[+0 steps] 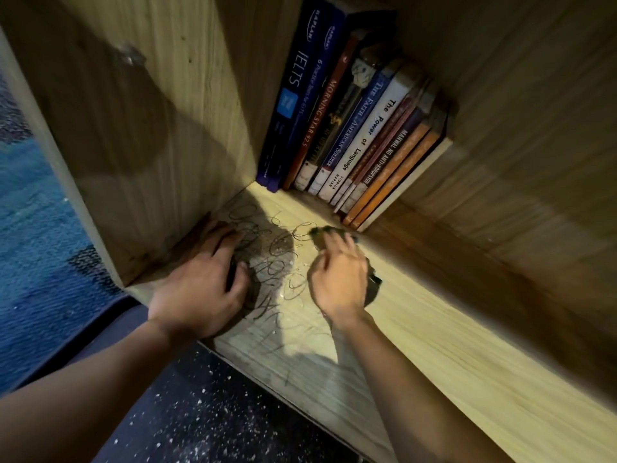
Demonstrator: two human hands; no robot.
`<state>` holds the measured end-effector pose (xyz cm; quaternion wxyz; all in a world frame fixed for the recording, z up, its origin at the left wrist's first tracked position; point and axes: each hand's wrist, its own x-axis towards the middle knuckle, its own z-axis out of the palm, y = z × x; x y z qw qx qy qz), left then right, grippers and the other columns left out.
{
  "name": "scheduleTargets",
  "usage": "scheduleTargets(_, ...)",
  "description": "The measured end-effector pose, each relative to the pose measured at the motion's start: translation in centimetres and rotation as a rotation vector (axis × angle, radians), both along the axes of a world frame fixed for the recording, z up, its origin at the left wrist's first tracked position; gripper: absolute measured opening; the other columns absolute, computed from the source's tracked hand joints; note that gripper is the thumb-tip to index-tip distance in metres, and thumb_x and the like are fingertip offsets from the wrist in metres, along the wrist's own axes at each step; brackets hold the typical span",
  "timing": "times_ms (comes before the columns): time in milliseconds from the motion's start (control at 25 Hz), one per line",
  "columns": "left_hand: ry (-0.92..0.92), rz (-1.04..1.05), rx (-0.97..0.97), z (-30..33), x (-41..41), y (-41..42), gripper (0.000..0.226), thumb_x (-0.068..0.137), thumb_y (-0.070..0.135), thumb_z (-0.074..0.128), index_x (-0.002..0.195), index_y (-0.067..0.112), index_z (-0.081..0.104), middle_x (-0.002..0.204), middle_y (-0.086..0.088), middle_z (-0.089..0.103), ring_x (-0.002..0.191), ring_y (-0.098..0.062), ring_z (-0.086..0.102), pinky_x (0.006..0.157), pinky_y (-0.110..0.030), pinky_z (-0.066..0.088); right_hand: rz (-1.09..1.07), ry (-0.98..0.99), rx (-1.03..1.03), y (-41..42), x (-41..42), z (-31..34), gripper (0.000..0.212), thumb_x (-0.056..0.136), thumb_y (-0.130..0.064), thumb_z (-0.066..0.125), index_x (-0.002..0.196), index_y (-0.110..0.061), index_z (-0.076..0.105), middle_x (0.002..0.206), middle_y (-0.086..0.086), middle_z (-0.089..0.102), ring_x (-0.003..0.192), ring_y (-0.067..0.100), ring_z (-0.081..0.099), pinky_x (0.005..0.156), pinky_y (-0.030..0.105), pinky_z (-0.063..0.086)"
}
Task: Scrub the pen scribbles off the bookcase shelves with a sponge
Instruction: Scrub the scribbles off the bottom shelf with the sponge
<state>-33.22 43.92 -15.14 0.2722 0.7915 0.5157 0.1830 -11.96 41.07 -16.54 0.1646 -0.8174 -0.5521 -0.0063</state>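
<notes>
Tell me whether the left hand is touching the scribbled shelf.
Touching. The head view shows the left hand resting palm-down on the shelf, its fingers spread over the pen scribbles with no gap visible.

On the wooden shelf (pixel 434 329), the right hand (pixel 337 279) grips a dark sponge (pixel 372 285) beside looping pen scribbles (pixel 277 259). The left hand (pixel 203 282) rests flat at the left. Books (pixel 350 128) stand at the far end.

pale wood-grain shelf (pixel 450 345), dark looping scribbles (pixel 280 262), dark sponge (pixel 372 285)
</notes>
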Motion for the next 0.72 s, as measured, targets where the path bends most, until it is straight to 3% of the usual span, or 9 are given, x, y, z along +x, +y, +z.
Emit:
scheduleTargets(80,0.008,0.003,-0.002,0.1,0.0,0.0,0.058,0.098,0.046,0.031,0.151,0.027,0.019,0.161,0.003,0.013,0.144,-0.018,0.022,0.111,-0.033,0.026,0.227,0.031,-0.099,1.1,0.6,0.5,0.059,0.093,-0.004,0.04,0.148,-0.026,0.033,0.155,-0.006,0.029,0.147,0.016,0.016,0.12,0.037,0.005)
scheduleTargets(240,0.041,0.007,-0.059,0.1,0.1,0.0,0.059,0.098,0.051,0.026,0.152,0.034,0.009,0.155,-0.006,0.029,0.134,-0.024,0.039,0.104,-0.035,0.034,0.067,0.005,-0.126,4.5,0.9,1.0,0.068,0.086,-0.001,0.049,0.149,-0.02,0.03,0.155,0.001,0.029,0.145,0.02,0.02,0.121,0.037,0.009)
scheduleTargets(320,0.046,0.009,-0.069,0.2,0.0,0.1,0.059,0.098,0.052,0.026,0.152,0.035,0.009,0.152,-0.007,0.034,0.132,-0.025,0.041,0.103,-0.036,0.035,0.235,0.091,-0.113,4.2,-0.8,1.2,0.065,0.088,0.001,0.046,0.148,-0.021,0.033,0.156,-0.002,0.028,0.146,0.016,0.017,0.119,0.03,0.001)
scheduleTargets(400,0.051,0.007,-0.072,0.3,0.0,-0.1,0.058,0.099,0.05,0.027,0.152,0.035,0.008,0.154,-0.007,0.029,0.137,-0.023,0.036,0.106,-0.036,0.032,0.418,0.139,-0.103,2.4,-0.1,1.2,0.056,0.094,0.001,0.042,0.145,-0.023,0.039,0.153,-0.006,0.033,0.145,0.012,0.019,0.12,0.028,0.004)
scheduleTargets(440,0.049,0.007,-0.071,0.4,-0.1,-0.2,0.058,0.099,0.05,0.027,0.152,0.035,0.008,0.156,-0.007,0.027,0.139,-0.023,0.033,0.108,-0.035,0.031,0.408,0.135,-0.092,1.3,1.3,1.2,0.056,0.095,0.002,0.042,0.144,-0.024,0.041,0.151,-0.007,0.035,0.144,0.011,0.022,0.12,0.029,0.008)
scheduleTargets(600,0.05,0.01,-0.053,0.6,0.1,-0.2,0.056,0.1,0.047,0.027,0.152,0.033,0.01,0.154,-0.008,0.029,0.138,-0.025,0.034,0.107,-0.037,0.031,-0.158,0.061,-0.038,-1.3,6.0,0.6,0.049,0.091,-0.008,0.044,0.139,-0.016,0.048,0.141,0.006,0.05,0.131,0.025,0.042,0.113,0.039,0.031)
scheduleTargets(720,0.043,0.01,-0.06,0.7,0.1,-0.3,0.056,0.1,0.046,0.027,0.152,0.035,0.009,0.155,-0.008,0.028,0.138,-0.027,0.032,0.108,-0.038,0.03,-0.447,-0.013,-0.181,1.0,3.4,0.7,0.052,0.088,-0.02,0.047,0.139,-0.011,0.043,0.141,0.009,0.045,0.13,0.031,0.038,0.112,0.042,0.028)
